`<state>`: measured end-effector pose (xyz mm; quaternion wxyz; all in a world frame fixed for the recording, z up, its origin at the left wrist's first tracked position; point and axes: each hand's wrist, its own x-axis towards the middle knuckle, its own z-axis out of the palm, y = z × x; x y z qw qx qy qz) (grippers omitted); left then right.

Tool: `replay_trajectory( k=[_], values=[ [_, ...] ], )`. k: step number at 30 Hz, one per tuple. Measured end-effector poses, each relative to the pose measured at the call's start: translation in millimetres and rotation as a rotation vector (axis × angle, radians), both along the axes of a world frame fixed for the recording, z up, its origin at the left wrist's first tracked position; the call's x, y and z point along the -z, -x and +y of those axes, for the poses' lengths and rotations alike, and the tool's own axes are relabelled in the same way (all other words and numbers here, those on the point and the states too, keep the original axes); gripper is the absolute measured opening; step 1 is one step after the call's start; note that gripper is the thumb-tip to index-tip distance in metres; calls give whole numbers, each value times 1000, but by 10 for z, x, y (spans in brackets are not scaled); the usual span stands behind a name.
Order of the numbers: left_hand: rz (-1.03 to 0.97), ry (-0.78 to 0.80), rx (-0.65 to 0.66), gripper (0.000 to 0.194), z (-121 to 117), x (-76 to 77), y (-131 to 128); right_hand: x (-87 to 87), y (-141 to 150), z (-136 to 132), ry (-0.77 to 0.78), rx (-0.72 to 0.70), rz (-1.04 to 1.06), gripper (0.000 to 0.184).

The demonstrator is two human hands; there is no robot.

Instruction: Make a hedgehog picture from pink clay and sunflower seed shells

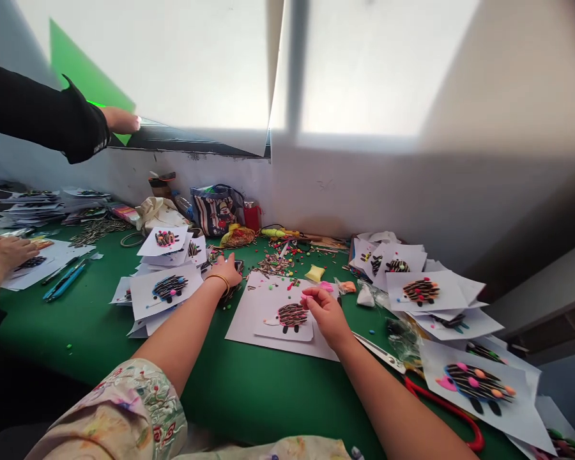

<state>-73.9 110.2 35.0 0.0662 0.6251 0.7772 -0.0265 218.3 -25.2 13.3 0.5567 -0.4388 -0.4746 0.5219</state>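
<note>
My right hand (324, 313) is closed in a pinch on a small bit of pink clay (306, 297), above the right edge of a hedgehog picture. That hedgehog picture (291, 317), with a dark striped body, pink outline and black feet, lies on a larger white sheet (242, 322). To the left, my left hand (226, 275) reaches out with fingers apart over a dark object, mostly hidden beneath it, beside the stack of finished pictures (160, 291). Small beads and striped pieces (273, 263) are scattered just beyond both hands.
Scissors with red handles (426, 399) lie right of my forearm, near piled hedgehog cards (479, 383). Clay packets (315, 273) sit behind the sheet. A striped bag (215, 211) stands by the wall. At left are another person's hand (12, 259) and a black sleeve (38, 115) reaching across.
</note>
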Motion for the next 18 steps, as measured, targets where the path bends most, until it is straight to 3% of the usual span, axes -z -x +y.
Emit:
replay_trajectory(
  k=[6,12,15,18],
  values=[
    [15,54,66,103,11,-88,87,8,-13,9,-24,0,-34,40],
    [73,79,261,92,127,-412,226,-1,-26,14,-4,-7,-29,41],
    [114,53,332,100,141,-553,310,-8,-27,13,-7,-9,-32,40],
    [155,42,384,110,98,-564,396,-10,-23,12,-2,-7,-33,40]
  ],
)
